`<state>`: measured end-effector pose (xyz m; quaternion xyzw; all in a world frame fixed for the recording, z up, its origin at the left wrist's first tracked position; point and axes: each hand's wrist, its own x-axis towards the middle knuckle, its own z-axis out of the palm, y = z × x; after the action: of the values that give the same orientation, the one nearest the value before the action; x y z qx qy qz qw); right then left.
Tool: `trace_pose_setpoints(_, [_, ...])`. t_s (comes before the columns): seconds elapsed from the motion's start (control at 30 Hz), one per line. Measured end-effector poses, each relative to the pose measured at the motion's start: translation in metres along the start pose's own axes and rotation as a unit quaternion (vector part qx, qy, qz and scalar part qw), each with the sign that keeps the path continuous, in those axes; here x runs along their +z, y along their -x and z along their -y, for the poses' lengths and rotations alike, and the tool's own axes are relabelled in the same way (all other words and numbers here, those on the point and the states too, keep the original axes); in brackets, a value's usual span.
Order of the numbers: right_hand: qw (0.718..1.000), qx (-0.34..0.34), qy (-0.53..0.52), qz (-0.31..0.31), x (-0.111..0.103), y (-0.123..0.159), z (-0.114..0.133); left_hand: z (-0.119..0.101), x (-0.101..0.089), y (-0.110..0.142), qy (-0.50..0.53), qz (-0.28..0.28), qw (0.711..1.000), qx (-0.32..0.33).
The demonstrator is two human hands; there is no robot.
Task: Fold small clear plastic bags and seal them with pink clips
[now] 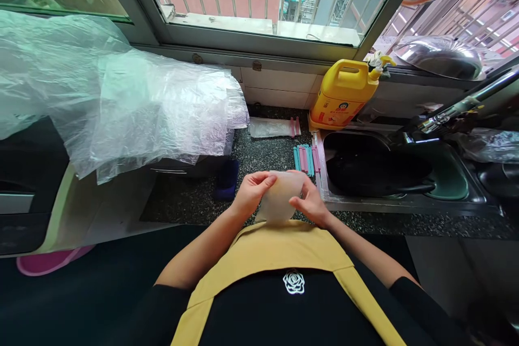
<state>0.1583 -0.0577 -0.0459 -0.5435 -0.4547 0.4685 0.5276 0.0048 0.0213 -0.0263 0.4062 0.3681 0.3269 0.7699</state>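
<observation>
Both my hands hold a small translucent plastic bag (279, 200) in front of my chest, above the dark speckled counter (259, 157). My left hand (250, 193) pinches the bag's upper left edge with closed fingers. My right hand (310, 201) grips its right side, fingers curled round it. Just beyond the bag lie several teal and pink sealing clips (306, 158) on the counter, and farther back a flat clear bag with pink clips (273, 127).
A yellow jug (343, 94) stands by the window. The sink (405, 203) at right holds a black pan (377, 173), with a tap (458, 108) over it. Crumpled clear plastic sheeting (121, 102) covers the left counter. A metal lid (440, 57) sits at back right.
</observation>
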Motion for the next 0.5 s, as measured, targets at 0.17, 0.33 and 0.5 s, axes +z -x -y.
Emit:
trace_pose_setpoints(0.17, [0.989,0.103,0.096,0.035,0.007,0.006,-0.058,0.014,-0.014,-0.009,-0.037,-0.012,0.999,-0.003])
trace_pose_setpoints(0.33, [0.976,0.16,0.14,0.048,0.019,-0.014,-0.103,0.048,-0.06,-0.042,-0.221,-0.137,0.963,0.073])
trace_pose_setpoints(0.5, [0.965,0.195,0.154,0.082,0.032,-0.033,-0.12,0.07,-0.098,-0.066,-0.248,-0.221,0.942,0.037])
